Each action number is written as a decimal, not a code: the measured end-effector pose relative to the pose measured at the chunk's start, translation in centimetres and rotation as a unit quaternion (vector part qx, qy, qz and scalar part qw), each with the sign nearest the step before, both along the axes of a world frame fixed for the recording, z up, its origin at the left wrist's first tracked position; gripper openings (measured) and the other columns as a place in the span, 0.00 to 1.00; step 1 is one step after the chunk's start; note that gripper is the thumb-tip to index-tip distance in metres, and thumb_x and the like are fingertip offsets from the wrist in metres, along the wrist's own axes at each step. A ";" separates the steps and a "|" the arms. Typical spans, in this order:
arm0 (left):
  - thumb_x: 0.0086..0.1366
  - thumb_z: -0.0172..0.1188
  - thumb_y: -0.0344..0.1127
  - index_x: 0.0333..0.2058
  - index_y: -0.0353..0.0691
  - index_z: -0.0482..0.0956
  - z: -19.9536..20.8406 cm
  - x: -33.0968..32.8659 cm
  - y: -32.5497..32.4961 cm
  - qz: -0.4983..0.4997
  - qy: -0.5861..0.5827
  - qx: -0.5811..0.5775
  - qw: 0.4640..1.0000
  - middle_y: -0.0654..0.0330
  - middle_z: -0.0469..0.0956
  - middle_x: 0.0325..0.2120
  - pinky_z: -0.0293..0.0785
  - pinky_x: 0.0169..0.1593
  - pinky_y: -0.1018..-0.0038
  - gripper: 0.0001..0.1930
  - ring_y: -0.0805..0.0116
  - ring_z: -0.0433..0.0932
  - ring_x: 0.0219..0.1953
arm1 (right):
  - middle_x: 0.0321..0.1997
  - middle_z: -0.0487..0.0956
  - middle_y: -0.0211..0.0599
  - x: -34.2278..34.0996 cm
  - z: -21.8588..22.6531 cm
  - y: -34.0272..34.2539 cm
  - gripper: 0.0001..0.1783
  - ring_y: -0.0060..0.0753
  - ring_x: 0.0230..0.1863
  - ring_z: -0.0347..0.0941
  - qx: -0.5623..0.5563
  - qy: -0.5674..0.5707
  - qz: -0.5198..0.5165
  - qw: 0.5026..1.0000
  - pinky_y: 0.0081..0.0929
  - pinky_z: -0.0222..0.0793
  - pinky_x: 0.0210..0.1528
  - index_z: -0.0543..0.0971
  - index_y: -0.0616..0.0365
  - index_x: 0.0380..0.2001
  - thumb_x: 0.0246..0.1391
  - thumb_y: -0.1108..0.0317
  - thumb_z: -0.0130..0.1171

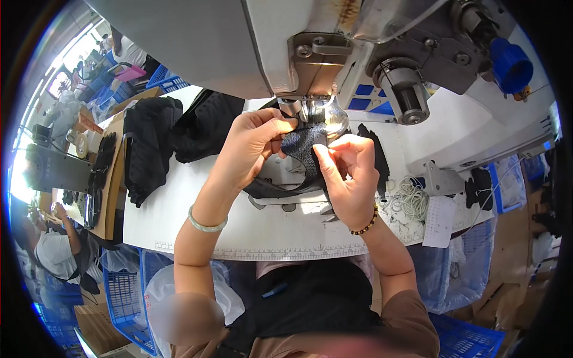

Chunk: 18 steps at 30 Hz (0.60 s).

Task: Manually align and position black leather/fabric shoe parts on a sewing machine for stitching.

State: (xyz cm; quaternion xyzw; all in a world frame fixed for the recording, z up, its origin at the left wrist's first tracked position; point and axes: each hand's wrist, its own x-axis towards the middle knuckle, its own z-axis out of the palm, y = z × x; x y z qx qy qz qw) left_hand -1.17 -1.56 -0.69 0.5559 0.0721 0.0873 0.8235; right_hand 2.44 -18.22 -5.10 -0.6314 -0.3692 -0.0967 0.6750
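Both hands are at the needle area of a sewing machine (313,110), holding a dark patterned strip of fabric (303,148) just in front of the presser foot. My left hand (253,143) pinches the strip's left edge between thumb and fingers, close beside the foot. On the strip's right side, my right hand (352,173) pinches its edge with thumb and forefinger. The strip curves down into a black loop that rests on the machine bed. Metal parts hide where the fabric meets the needle.
Black cloth pieces (152,143) lie on the white table (197,209) at the left. To the right are a tangle of pale cord (409,200) and a paper sheet (439,221). Blue crates (122,298) stand below the table. Another person (57,250) sits at the far left.
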 end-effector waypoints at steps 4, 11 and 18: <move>0.60 0.55 0.28 0.27 0.33 0.75 0.0 0.0 0.2 -0.006 -0.005 0.004 1.000 0.62 0.74 0.21 0.67 0.23 0.85 0.04 0.80 0.72 0.19 | 0.25 0.70 0.25 0.1 0.2 -0.1 0.14 0.07 0.22 0.62 -0.009 0.013 0.000 1.000 0.07 0.57 0.23 0.62 0.60 0.36 0.52 0.81 0.56; 0.61 0.55 0.28 0.28 0.32 0.75 0.4 -0.1 0.0 -0.013 -0.009 0.027 1.000 0.62 0.73 0.22 0.68 0.23 0.85 0.06 0.80 0.70 0.19 | 0.19 0.70 0.26 1.3 -0.3 -0.5 0.13 0.12 0.12 0.54 0.038 -0.051 -0.068 0.996 0.13 0.50 0.14 0.66 0.58 0.34 0.48 0.75 0.60; 0.60 0.54 0.30 0.26 0.34 0.74 0.8 -0.9 -0.2 0.005 0.004 0.071 0.997 0.64 0.72 0.20 0.64 0.19 0.87 0.06 0.81 0.69 0.17 | 0.25 0.70 0.30 0.8 0.9 -0.9 0.09 0.16 0.14 0.57 0.038 -0.130 -0.090 0.987 0.13 0.53 0.15 0.69 0.57 0.31 0.46 0.77 0.58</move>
